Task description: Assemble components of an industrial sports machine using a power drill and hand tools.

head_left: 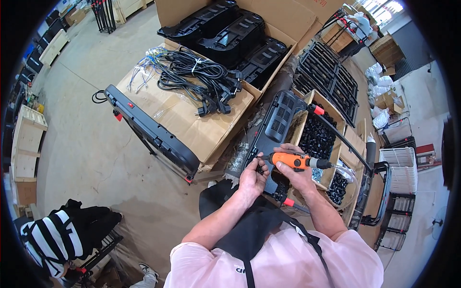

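My right hand (297, 174) is wrapped round an orange and black power screwdriver (290, 161), whose tip points left. My left hand (254, 177) is closed in a pinch close to that tip; whatever is between its fingers is too small to make out. Under both hands lies a long black plastic housing (277, 120) with vent slots at its far end. Red-ended black tubes of a frame (343, 140) reach out from the housing's right side.
Right of the housing are bins of small black parts (317, 134) and more black pieces (338, 187). Bundled black power cables (197, 77) lie on a cardboard box (168, 108). Black panels (230, 36) fill a carton behind. A long black unit (151, 132) stands left. A co-worker (62, 230) is lower left.
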A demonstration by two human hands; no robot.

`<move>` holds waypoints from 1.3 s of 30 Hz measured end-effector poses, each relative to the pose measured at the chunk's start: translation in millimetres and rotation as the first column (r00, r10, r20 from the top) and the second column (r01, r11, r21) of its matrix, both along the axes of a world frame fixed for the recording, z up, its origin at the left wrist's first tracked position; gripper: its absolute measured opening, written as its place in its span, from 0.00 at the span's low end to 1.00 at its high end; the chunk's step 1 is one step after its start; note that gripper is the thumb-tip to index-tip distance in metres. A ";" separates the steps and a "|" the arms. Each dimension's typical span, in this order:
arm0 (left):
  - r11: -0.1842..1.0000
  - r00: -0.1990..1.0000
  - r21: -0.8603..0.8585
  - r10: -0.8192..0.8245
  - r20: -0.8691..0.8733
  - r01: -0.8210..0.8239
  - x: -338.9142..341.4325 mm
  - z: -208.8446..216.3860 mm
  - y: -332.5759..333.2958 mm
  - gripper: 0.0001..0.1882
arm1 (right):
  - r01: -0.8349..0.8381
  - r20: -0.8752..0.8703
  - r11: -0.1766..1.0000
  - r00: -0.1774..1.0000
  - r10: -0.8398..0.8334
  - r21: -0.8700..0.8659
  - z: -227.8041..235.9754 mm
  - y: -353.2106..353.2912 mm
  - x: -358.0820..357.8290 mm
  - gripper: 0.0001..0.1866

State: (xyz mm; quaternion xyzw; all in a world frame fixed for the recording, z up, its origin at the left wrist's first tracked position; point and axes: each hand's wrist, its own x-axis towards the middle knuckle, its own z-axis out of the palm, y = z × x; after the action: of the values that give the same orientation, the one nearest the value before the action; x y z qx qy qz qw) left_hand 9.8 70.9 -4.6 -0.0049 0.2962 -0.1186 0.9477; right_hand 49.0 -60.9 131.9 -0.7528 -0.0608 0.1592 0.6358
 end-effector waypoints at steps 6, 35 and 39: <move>1.000 1.000 0.008 -0.002 -0.019 0.002 1.0 -6.6 5.9 0.12 | -0.034 0.043 0.998 0.998 0.036 -0.057 -8.1 11.0 4.7 0.30; 0.927 0.938 0.171 -0.345 0.033 0.335 10.2 6.7 -16.1 0.15 | 0.443 0.098 0.896 0.891 -0.443 0.022 45.3 -30.2 -40.1 0.33; 0.894 0.910 0.241 -0.406 0.080 0.378 37.1 15.0 -54.4 0.19 | 0.673 0.104 0.728 0.721 -0.685 0.131 51.9 -98.6 -87.7 0.35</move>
State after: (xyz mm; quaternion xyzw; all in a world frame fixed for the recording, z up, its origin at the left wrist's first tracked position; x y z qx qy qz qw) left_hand 46.9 16.5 10.4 0.1679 0.2407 -0.2740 0.9159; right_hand -38.8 -159.4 183.8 -0.7049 0.1666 -0.1425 0.6746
